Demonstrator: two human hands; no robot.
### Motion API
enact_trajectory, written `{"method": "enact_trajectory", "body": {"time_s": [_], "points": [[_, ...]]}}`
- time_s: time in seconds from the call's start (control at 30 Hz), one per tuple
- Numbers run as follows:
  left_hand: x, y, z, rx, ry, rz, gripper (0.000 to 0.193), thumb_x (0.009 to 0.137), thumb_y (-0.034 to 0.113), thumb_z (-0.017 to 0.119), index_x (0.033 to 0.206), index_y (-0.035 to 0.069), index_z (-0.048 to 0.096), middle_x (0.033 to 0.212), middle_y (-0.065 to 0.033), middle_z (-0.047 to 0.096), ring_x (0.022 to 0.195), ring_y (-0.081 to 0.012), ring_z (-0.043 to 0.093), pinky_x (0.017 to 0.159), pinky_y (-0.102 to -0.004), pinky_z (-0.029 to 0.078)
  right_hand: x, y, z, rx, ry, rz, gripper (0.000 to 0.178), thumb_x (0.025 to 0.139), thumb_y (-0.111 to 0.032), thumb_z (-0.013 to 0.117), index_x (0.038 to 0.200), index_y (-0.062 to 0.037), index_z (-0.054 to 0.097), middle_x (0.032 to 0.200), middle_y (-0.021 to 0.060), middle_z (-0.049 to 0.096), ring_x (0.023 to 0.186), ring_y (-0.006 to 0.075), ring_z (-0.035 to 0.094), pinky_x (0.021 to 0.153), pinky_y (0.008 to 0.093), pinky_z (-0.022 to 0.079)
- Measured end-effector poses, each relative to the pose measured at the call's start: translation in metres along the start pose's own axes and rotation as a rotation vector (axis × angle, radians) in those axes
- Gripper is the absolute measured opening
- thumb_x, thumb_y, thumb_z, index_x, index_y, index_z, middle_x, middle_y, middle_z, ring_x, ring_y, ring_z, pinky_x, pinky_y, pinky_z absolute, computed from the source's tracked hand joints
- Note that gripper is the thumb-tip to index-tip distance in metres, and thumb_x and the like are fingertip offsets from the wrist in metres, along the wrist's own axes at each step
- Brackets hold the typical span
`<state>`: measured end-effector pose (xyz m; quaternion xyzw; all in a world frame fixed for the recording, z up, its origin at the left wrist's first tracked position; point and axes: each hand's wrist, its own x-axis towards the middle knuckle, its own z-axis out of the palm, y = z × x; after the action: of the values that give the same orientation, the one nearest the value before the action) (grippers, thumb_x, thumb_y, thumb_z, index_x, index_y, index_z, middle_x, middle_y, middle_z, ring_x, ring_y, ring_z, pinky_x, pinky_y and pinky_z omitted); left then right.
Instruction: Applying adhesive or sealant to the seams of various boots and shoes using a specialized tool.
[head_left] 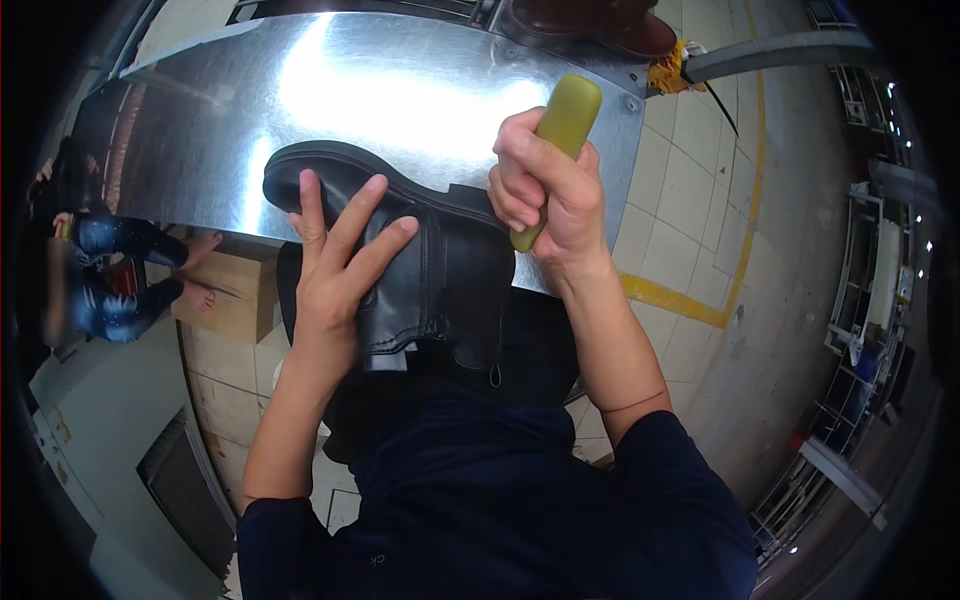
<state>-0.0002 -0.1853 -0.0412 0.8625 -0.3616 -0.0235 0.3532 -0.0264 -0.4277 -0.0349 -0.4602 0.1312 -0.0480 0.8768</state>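
Note:
A black leather ankle boot (405, 270) lies on its side at the near edge of the metal table, its toe to the left and its sole edge away from me. Its shaft points toward my body, with a small pull loop at the top. My left hand (340, 265) holds the boot near the toe and instep, fingers spread over the leather and thumb hidden. In my right fist (555, 190) is an olive-green bar (572, 115) with rounded ends, held beside the boot's heel. Its lower end is close to the heel; whether they touch I cannot tell.
The shiny metal table (220, 100) spans the far side. Brown footwear (600, 25) is at its far right, near a yellow cloth (672, 70) and a grey bar (780, 55). At left, another person's bare feet rest on a cardboard box (235, 290). Metal racks (860, 310) line the right.

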Motion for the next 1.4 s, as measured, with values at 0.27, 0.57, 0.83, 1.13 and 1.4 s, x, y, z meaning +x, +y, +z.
{"method": "enact_trajectory", "body": {"time_s": [0.27, 0.57, 0.83, 1.13, 1.4], "points": [[-0.011, -0.009, -0.001, -0.009, 0.013, 0.038, 0.041, 0.089, 0.004, 0.064, 0.126, 0.019, 0.073, 0.157, -0.0065, 0.049, 0.158, -0.0408, 0.012, 0.119, -0.0705, 0.007, 0.016, -0.002, 0.041, -0.323, -0.030, 0.150, 0.023, 0.092, -0.021, 0.074, 0.095, -0.0016, 0.062, 0.055, -0.0055, 0.040, 0.041, 0.0046, 0.035, 0.040, 0.0224, 0.027], [-0.026, -0.019, 0.012, -0.016, 0.074, 0.131, 0.041, 0.091, 0.007, 0.059, 0.128, 0.019, 0.070, 0.158, -0.0074, 0.045, 0.156, -0.0477, 0.013, 0.111, -0.0810, 0.017, 0.037, 0.020, 0.076, -0.376, -0.063, 0.194, 0.023, 0.091, -0.021, 0.075, 0.095, -0.0031, 0.061, 0.057, -0.0060, 0.041, 0.041, 0.0045, 0.034, 0.040, 0.0228, 0.026], [-0.035, -0.014, 0.008, 0.077, 0.145, 0.147, 0.045, 0.090, 0.007, 0.059, 0.131, 0.022, 0.068, 0.157, -0.0052, 0.046, 0.155, -0.0467, 0.020, 0.114, -0.0759, 0.023, 0.048, 0.040, 0.079, -0.121, -0.054, -0.160, 0.022, 0.096, -0.022, 0.072, 0.095, -0.0046, 0.060, 0.057, -0.0014, 0.045, 0.041, 0.0094, 0.040, 0.039, 0.0264, 0.033], [-0.010, 0.003, -0.016, 0.277, 0.117, 0.206, 0.052, 0.082, -0.002, 0.063, 0.130, 0.019, 0.066, 0.142, -0.0085, 0.056, 0.143, -0.0488, 0.039, 0.112, -0.0750, 0.027, 0.006, -0.003, 0.024, 0.000, 0.302, -0.507, 0.030, 0.099, -0.033, 0.069, 0.094, -0.0054, 0.058, 0.059, 0.0006, 0.043, 0.049, 0.0135, 0.046, 0.047, 0.0298, 0.041], [-0.004, 0.009, -0.014, 0.211, 0.061, 0.201, 0.053, 0.080, 0.001, 0.070, 0.130, 0.016, 0.067, 0.145, -0.0091, 0.056, 0.145, -0.0520, 0.036, 0.118, -0.0686, 0.028, -0.018, -0.009, -0.011, 0.098, -0.010, -0.298, 0.035, 0.097, -0.035, 0.071, 0.092, -0.0031, 0.058, 0.056, -0.0007, 0.042, 0.046, 0.0103, 0.043, 0.044, 0.0271, 0.037]]}}
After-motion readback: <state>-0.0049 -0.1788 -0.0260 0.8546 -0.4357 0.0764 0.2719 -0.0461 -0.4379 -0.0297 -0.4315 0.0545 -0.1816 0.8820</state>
